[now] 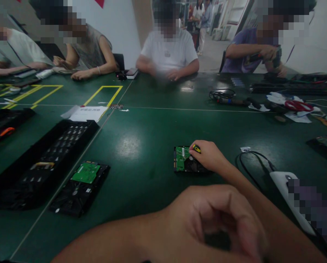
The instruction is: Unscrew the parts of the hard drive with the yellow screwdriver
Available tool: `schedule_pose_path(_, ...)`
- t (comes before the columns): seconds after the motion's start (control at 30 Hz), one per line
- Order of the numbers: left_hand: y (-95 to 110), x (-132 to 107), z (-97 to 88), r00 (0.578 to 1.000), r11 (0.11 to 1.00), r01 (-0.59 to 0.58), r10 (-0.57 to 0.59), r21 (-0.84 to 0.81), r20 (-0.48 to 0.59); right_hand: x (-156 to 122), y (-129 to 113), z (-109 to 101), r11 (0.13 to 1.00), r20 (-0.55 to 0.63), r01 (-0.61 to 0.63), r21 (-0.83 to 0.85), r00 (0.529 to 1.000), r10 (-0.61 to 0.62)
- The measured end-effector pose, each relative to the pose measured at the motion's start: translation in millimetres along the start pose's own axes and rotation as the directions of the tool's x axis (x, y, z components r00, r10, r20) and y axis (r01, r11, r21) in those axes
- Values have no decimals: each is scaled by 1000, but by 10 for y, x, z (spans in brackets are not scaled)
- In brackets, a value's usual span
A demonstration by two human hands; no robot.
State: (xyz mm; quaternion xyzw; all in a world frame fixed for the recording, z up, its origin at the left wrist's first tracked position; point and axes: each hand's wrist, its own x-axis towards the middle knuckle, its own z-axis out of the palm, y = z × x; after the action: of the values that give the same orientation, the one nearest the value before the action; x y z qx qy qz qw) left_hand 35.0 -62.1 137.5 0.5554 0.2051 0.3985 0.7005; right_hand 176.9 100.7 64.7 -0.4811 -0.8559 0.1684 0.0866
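While the drive (190,164) beneath parallels the tabletop's (149,128) far edge, my right hand (211,155) pinches a probable screwdriver (196,148); my left hand (193,215) curls loosely, empty.

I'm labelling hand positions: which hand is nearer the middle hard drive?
Right. The right hand is at the middle hard drive, holding a yellow-and-black tool over it; the left hand is curled, apart from the drive and nearer the camera.

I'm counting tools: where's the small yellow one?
In the head view, right of centre: the yellow tool is in the right hand, over a hard drive.
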Motion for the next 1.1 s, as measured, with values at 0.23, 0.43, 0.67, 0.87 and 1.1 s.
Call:
schedule_pose_path(0.23,-618,81,-915,874,476,9,423,880,-238,-22,7,1,999,-16,9,37,1000,-8)
schedule_pose_path(0.43,-854,36,-1262,819,347,78,512,935,-258,-59,42,-44,998,-63,-5,61,998,9)
schedule_pose_path(0.67,-875,56,-1262,884,309,146,386,940,-264,-148,91,-90,999,-113,-2,43,994,7)
schedule_pose_path(0.87,-907,53,-1275,909,308,191,302,932,-286,-132,-128,3,996,-75,-55,-63,996,50)
schedule_pose_path(1.1,-877,42,-1261,920,293,185,284,938,-270,-137,-241,75,983,-110,-93,-156,991,76)
